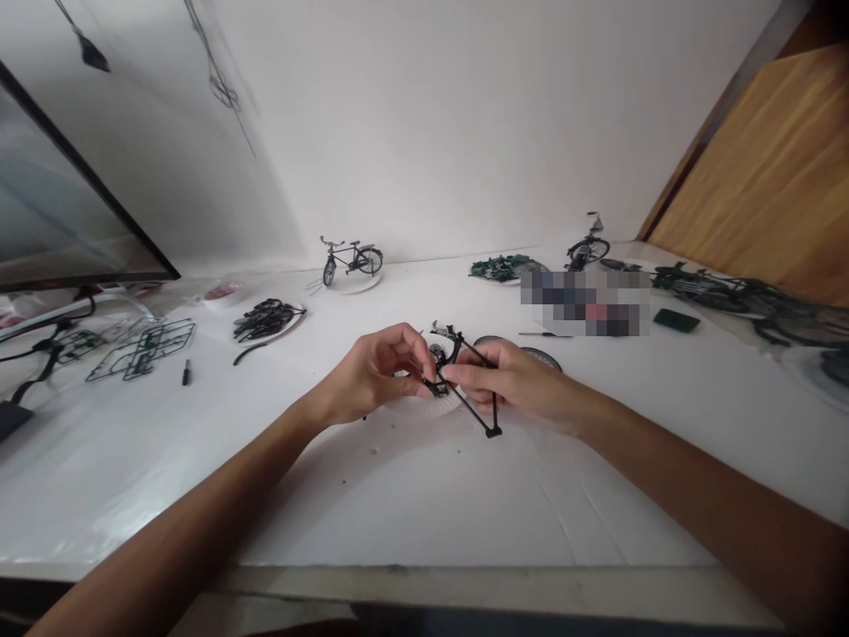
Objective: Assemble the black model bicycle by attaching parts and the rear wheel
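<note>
My right hand (494, 376) is closed around the black frame of a model bicycle (494, 416), whose thin tubes form a triangle pointing toward me. Thumb and fingertips of my left hand (398, 372) pinch a small dark part at the frame's left end; my fingers partly hide it, so its kind is unclear. Both hands are above a white paper plate (431, 407) holding small dark parts (438, 332). Behind my right hand lie model bicycle wheels (544, 358), partly covered by it.
A finished-looking model bicycle (353, 259) stands on a plate at the back; another (589, 243) is farther right. Black parts fill a plate (265, 320) at left, near green sprue frames (142, 349) and a small screwdriver (187, 372). Green parts (504, 267) lie behind. A monitor (72, 195) borders the left.
</note>
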Motion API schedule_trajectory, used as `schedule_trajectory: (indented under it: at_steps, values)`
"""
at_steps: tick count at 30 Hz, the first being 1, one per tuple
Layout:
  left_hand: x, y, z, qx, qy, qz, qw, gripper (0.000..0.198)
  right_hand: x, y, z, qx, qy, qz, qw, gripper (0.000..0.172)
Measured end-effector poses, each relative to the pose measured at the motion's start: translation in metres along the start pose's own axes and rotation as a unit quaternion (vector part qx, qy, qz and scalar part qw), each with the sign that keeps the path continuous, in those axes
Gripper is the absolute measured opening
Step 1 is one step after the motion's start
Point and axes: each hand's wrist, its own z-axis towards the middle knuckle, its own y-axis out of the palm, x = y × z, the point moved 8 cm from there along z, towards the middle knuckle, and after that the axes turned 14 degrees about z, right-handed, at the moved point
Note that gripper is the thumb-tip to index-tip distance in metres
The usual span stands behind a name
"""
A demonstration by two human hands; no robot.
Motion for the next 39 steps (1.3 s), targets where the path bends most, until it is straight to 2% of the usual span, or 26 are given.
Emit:
schedule_trajectory:
  at_steps: [9,17,22,30,35,39]
  values:
    - [-0.004,0.001,0.000,-0.003,-0.017,0.028,0.999,0.020,0.001,0.002,0.000,-0.005,-0.001,-0.058,0.998,0.036]
    - [-0.008,0.002,0.000,0.001,-0.047,0.040,0.998,0.022,0.007,0.011,0.002,-0.060,-0.015,-0.032,0.998,0.036]
    - [-0.009,0.002,0.000,0.006,-0.054,0.038,0.998,0.019,0.013,0.013,0.002,-0.047,0.004,-0.005,0.999,0.033]
    - [-0.016,0.006,-0.002,-0.003,-0.078,0.050,0.996,0.017,0.012,0.013,0.001,-0.033,-0.006,-0.050,0.998,0.035]
    - [-0.022,0.003,0.002,-0.001,-0.084,0.075,0.994,0.023,0.016,0.009,0.004,-0.014,-0.001,0.031,0.999,0.037]
    - [-0.018,-0.008,0.004,0.024,-0.060,0.085,0.994,0.027,0.019,0.007,0.011,0.001,-0.020,0.084,0.996,0.038]
